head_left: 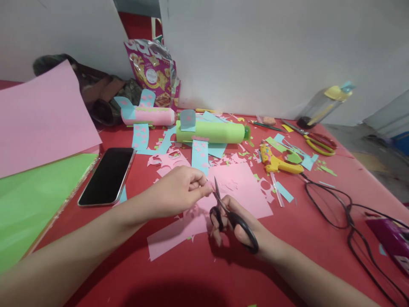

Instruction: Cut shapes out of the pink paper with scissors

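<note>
My right hand (238, 221) grips black-handled scissors (223, 211), blades pointing up and away. My left hand (182, 189) pinches a tiny pink paper piece (209, 187) right at the blade tips. Both hands hover over pink paper sheets (243, 187) lying on the red table (287, 238). Further back lie a green paper-covered roll (212, 131) and a pink roll (150, 115), each with blue paper fins dotted with pink shapes.
A phone (108, 175) lies left, beside large pink (41, 119) and green (28, 196) sheets. A yellow glue gun (277, 164) with black cable (335, 204), red-green scissors (316, 140), a bottle (322, 104), a snack bag (153, 72) and scattered scraps surround the work area.
</note>
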`<action>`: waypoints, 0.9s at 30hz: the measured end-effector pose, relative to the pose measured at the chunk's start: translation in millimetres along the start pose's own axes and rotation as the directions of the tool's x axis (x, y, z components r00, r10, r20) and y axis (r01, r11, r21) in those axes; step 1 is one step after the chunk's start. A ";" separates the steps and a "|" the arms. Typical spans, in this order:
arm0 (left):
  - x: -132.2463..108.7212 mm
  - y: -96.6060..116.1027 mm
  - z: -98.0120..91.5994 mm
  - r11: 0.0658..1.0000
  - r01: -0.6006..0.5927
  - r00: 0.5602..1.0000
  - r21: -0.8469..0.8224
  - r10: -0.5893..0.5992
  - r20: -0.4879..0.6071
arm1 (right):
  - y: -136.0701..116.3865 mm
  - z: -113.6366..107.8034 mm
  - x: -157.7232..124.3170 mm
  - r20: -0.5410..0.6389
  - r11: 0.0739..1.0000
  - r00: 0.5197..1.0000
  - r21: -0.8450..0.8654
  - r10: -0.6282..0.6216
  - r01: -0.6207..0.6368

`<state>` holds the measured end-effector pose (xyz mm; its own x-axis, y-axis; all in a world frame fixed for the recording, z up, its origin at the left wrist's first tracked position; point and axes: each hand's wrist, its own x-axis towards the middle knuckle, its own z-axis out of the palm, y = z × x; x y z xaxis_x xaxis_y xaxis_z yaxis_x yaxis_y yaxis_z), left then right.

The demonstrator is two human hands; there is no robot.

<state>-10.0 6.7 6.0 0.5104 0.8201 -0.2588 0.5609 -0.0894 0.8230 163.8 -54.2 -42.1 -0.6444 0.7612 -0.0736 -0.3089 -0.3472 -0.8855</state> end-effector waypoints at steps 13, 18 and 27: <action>1.3 -2.0 0.6 0.998 -0.037 0.999 -0.055 0.036 -0.022 | -4.2 3.2 0.4 -0.026 1.000 1.000 0.001 0.002 -0.002; 1.9 -2.8 0.0 0.999 -0.022 1.000 -0.043 0.021 -0.017 | -5.0 4.5 0.5 -0.042 1.000 0.999 -0.012 0.010 -0.011; 1.6 -4.1 -2.1 0.996 -0.021 0.999 -0.085 0.019 -0.027 | -7.3 4.7 1.8 -0.049 0.999 0.999 -0.050 0.013 -0.015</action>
<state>-12.9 9.5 3.3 0.5034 0.8330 -0.2296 0.4923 -0.0582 0.8685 161.6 -52.8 -33.7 -0.6130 0.7827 -0.1077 -0.2636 -0.3311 -0.9060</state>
